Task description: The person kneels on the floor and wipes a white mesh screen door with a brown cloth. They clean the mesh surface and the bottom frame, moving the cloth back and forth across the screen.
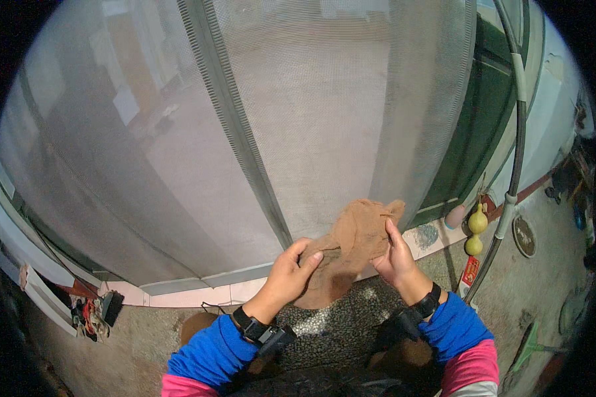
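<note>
Both my hands hold a crumpled brown cloth (360,238) in front of a mesh screen curtain (308,124). My left hand (288,278) pinches the cloth's left part, thumb on top. Opposite it, my right hand (398,258) grips the right edge with the thumb up near the top corner. The cloth spreads between the two hands and hangs down below them; the fingers behind it are hidden. Each wrist bears a black strap with a dark device.
A light tiled sill (218,296) runs along the curtain's foot. On the right are a dark hose (517,144), yellow gourds (478,218), a pink container (455,217), a round dish (524,235) and a green floor tool (529,345). A broom head (112,307) and a rag mop (90,320) stand at left.
</note>
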Motion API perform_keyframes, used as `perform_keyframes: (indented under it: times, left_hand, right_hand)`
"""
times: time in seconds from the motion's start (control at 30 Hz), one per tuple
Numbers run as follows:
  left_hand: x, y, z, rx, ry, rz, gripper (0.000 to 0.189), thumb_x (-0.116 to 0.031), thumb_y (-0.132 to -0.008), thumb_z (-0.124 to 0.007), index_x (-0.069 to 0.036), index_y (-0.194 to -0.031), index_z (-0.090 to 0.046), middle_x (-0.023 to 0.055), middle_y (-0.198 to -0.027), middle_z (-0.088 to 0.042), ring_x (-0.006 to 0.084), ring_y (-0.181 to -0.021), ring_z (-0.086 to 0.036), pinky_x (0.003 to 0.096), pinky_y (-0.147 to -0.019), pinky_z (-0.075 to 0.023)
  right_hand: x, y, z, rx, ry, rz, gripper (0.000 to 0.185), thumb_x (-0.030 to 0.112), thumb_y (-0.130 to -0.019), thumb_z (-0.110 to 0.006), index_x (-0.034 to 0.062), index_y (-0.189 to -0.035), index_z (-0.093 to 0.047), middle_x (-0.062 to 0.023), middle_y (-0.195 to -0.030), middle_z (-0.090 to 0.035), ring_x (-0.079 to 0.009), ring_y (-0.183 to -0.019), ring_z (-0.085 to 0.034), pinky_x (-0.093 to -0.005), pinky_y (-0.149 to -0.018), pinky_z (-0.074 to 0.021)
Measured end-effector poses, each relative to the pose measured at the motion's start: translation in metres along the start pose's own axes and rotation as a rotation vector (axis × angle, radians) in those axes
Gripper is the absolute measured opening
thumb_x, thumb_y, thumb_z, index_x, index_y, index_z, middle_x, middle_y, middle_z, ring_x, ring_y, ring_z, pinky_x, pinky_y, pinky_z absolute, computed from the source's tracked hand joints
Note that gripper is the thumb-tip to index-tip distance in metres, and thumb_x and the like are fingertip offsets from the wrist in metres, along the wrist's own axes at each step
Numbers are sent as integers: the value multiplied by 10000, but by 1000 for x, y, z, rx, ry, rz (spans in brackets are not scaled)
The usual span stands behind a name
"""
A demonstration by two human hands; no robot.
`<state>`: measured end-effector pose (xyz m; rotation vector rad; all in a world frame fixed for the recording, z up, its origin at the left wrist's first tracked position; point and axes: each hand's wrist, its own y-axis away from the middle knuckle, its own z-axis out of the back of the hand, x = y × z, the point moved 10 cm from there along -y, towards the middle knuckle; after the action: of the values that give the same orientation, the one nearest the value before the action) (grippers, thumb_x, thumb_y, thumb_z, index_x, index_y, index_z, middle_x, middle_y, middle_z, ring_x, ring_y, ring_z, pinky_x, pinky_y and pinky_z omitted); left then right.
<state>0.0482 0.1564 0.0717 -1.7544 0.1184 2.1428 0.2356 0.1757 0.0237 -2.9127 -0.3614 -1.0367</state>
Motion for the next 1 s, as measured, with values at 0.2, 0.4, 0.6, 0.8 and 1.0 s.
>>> perform_keyframes:
  times: [0.2, 0.4, 0.6, 0.8, 1.0]
  left_hand:
    - [-19, 1, 11, -23, -15, -161, 266, -176, -1011, -580, 14, -1197, -586, 68, -1170, -607, 151, -1120, -543, 301, -987, -428]
    - [2, 7, -7, 72, 177, 14, 310, -163, -1021, -557, 2, -1282, -527, 52, -1176, -597, 140, -1123, -535, 298, -991, -425]
    - [7, 10, -17, 136, 41, 50, 290, -134, -1000, -573, 10, -1250, -539, 75, -1154, -610, 159, -1095, -556, 304, -947, -449]
    - [-2, 7, -3, 4, -176, -66, 216, -132, -1007, -571, -18, -1190, -593, 74, -1080, -641, 146, -1048, -596, 300, -881, -489]
    - [9, 6, 28, -130, -30, 41, 287, -229, -1036, -538, -21, -856, -619, 26, -830, -646, 111, -803, -562, 270, -766, -463]
  right_hand:
    - [-26, 0, 42, -223, 573, -258, 610, 352, -1056, -465, 33, -1521, -233, -172, -1474, -439, -262, -1334, -486, -463, -1066, -458]
    - [-50, 12, -29, 336, 868, -68, 856, 328, -965, -663, 47, -1552, -107, -180, -1511, -362, -209, -1366, -413, -390, -1097, -406]
    - [-74, 15, -32, 332, 623, -37, 673, 159, -967, -658, 2, -1495, -271, -128, -1401, -511, -198, -1286, -497, -371, -1094, -412]
    - [-36, -5, 15, -62, 762, -17, 512, 107, -957, -633, -18, -1395, -399, -127, -1284, -606, -182, -1176, -577, -344, -980, -496]
    - [93, 12, 71, -420, 570, 364, 386, 119, -960, -608, 4, -1317, -518, -113, -1230, -632, -196, -1110, -615, -360, -903, -526]
